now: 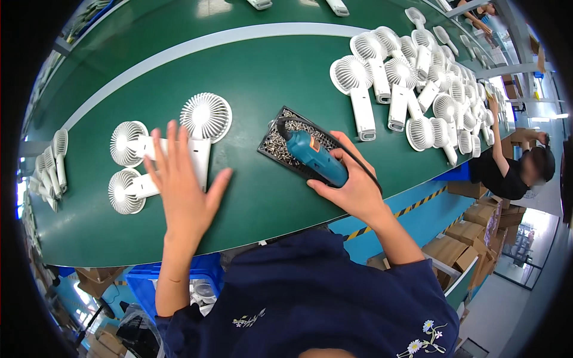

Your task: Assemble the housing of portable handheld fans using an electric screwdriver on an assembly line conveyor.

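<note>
Right hand [356, 190] grasps the driver [316, 157], its long axis slanting up-left across the tray [273, 156]; left hand [184, 191] (fingers spread, unclenched) is nearer, over the fans [206, 119], mid-left.

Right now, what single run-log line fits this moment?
left hand: spread over three fans | right hand: gripping driver above screw tray | fan pile: to the right
</note>
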`<action>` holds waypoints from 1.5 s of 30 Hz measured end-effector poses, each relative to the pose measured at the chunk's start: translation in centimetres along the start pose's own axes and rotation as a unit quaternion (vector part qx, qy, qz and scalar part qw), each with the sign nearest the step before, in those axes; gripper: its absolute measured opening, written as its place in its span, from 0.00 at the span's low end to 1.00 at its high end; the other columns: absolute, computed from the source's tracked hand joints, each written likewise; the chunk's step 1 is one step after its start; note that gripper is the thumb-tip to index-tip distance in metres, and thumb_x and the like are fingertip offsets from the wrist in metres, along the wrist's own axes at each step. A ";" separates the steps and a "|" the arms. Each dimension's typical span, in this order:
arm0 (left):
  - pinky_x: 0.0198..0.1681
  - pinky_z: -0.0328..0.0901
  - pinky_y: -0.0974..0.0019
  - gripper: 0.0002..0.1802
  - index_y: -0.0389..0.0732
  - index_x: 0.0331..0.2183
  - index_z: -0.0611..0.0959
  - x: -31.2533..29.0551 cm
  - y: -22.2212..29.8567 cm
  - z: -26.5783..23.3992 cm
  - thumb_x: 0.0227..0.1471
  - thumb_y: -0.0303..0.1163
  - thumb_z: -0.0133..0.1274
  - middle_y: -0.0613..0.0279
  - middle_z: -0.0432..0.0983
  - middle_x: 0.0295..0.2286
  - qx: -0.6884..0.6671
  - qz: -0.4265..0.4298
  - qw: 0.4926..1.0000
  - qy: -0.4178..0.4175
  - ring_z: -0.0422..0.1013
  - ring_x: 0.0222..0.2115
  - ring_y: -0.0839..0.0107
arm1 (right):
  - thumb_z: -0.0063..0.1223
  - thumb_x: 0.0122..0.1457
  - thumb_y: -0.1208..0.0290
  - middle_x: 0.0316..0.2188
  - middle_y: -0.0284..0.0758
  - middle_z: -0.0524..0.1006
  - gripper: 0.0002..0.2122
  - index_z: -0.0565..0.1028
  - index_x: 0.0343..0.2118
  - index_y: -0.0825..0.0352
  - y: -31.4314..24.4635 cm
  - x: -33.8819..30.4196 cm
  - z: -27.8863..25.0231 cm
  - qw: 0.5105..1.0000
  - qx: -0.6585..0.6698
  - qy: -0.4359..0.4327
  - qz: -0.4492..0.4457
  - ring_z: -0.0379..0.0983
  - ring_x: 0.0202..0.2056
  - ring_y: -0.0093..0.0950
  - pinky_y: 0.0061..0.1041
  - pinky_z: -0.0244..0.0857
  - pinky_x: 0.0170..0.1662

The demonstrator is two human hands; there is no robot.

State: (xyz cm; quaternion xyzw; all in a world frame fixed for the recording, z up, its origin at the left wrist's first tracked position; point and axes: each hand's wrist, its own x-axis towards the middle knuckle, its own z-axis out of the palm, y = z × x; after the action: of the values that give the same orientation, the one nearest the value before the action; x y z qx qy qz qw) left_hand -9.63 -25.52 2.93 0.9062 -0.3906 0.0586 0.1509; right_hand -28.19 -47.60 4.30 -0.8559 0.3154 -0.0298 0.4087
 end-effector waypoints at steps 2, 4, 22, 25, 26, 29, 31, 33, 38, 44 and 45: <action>0.64 0.43 0.46 0.49 0.33 0.61 0.57 1.2 1.3 -0.9 0.43 0.37 0.64 0.41 0.50 0.61 -0.149 0.112 0.982 -0.027 0.45 0.64 0.46 | 0.70 0.42 0.62 0.57 0.43 0.67 0.25 0.73 0.42 0.70 0.1 -0.5 -0.3 0.998 -0.046 0.018 -0.031 0.76 0.44 0.34 0.28 0.68 0.46; 0.65 0.47 0.52 0.54 0.33 0.62 0.53 2.5 3.0 -1.2 0.39 0.32 0.67 0.39 0.48 0.61 -0.264 0.177 0.942 -0.110 0.47 0.63 0.44 | 0.73 0.40 0.68 0.57 0.44 0.67 0.29 0.71 0.46 0.72 1.7 -0.9 -0.7 0.997 -0.011 0.032 -0.065 0.72 0.50 0.31 0.28 0.64 0.53; 0.63 0.50 0.50 0.32 0.48 0.55 0.73 5.1 -0.6 -3.3 0.46 0.32 0.60 0.59 0.60 0.59 -0.015 0.199 0.979 -0.032 0.52 0.61 0.52 | 0.72 0.42 0.64 0.51 0.43 0.73 0.38 0.64 0.56 0.73 0.8 0.5 -2.1 0.999 0.004 0.027 -0.038 0.72 0.50 0.30 0.28 0.62 0.55; 0.64 0.46 0.48 0.32 0.52 0.58 0.69 5.1 -3.0 -1.4 0.51 0.39 0.56 0.60 0.53 0.63 0.017 0.195 0.977 -0.082 0.49 0.63 0.53 | 0.71 0.42 0.64 0.55 0.41 0.69 0.33 0.68 0.51 0.71 0.1 1.8 -1.4 0.998 -0.052 0.015 -0.034 0.72 0.50 0.34 0.29 0.62 0.54; 0.64 0.46 0.48 0.32 0.52 0.59 0.68 5.0 -3.4 -1.0 0.52 0.40 0.55 0.60 0.53 0.63 0.018 0.176 0.980 -0.087 0.49 0.63 0.53 | 0.71 0.41 0.64 0.57 0.40 0.68 0.32 0.68 0.49 0.70 -0.2 2.2 -1.3 0.998 -0.066 -0.005 -0.016 0.72 0.49 0.35 0.30 0.63 0.53; 0.63 0.46 0.47 0.31 0.47 0.58 0.66 4.6 -2.9 -0.4 0.54 0.39 0.52 0.53 0.57 0.60 0.057 0.092 0.994 -0.028 0.52 0.61 0.52 | 0.71 0.42 0.64 0.59 0.37 0.66 0.31 0.69 0.48 0.70 -0.1 2.9 -0.9 0.997 -0.067 -0.015 -0.022 0.72 0.48 0.35 0.30 0.64 0.51; 0.63 0.46 0.47 0.31 0.43 0.58 0.67 4.7 -2.6 0.3 0.52 0.35 0.54 0.51 0.59 0.58 0.054 0.068 0.996 0.007 0.54 0.60 0.52 | 0.71 0.43 0.64 0.58 0.37 0.67 0.31 0.69 0.49 0.70 -0.4 3.4 -0.8 0.997 -0.067 -0.027 -0.022 0.72 0.48 0.35 0.30 0.64 0.50; 0.63 0.47 0.47 0.32 0.41 0.57 0.67 5.4 -2.2 0.2 0.50 0.30 0.55 0.52 0.59 0.58 0.018 0.094 0.995 0.007 0.53 0.61 0.53 | 0.69 0.45 0.58 0.61 0.43 0.63 0.26 0.70 0.42 0.67 -0.8 3.3 -1.0 0.998 -0.021 0.014 -0.052 0.70 0.51 0.43 0.35 0.62 0.53; 0.58 0.59 0.55 0.31 0.40 0.56 0.69 8.5 -1.5 1.7 0.48 0.22 0.54 0.56 0.72 0.50 -0.068 0.183 0.981 -0.008 0.65 0.53 0.56 | 0.52 0.61 0.59 0.48 0.47 0.71 0.21 0.63 0.47 0.70 -1.4 3.3 -3.0 0.914 0.363 0.125 -0.133 0.64 0.14 0.18 0.17 0.58 0.15; 0.39 0.70 0.58 0.21 0.39 0.47 0.77 11.6 -2.4 3.4 0.48 0.22 0.55 0.55 0.80 0.35 -0.158 0.192 0.965 -0.081 0.75 0.36 0.54 | 0.39 0.63 0.42 0.40 0.31 0.71 0.24 0.65 0.45 0.62 -6.5 7.7 -0.5 0.727 0.595 0.146 -0.311 0.58 0.12 0.17 0.18 0.55 0.14; 0.39 0.70 0.58 0.21 0.39 0.47 0.77 11.8 -2.4 3.2 0.48 0.22 0.55 0.55 0.80 0.35 -0.154 0.193 0.966 -0.079 0.75 0.36 0.54 | 0.39 0.63 0.42 0.39 0.31 0.71 0.24 0.65 0.45 0.61 -7.3 8.3 0.2 0.723 0.608 0.132 -0.300 0.58 0.12 0.17 0.19 0.55 0.14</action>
State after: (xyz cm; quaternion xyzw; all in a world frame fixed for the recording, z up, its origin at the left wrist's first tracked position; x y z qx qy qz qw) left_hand 0.21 -33.10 2.02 0.7812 -0.5729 -0.0461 0.2436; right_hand -17.80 -48.77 7.69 -0.4611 0.0068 -0.4488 0.7654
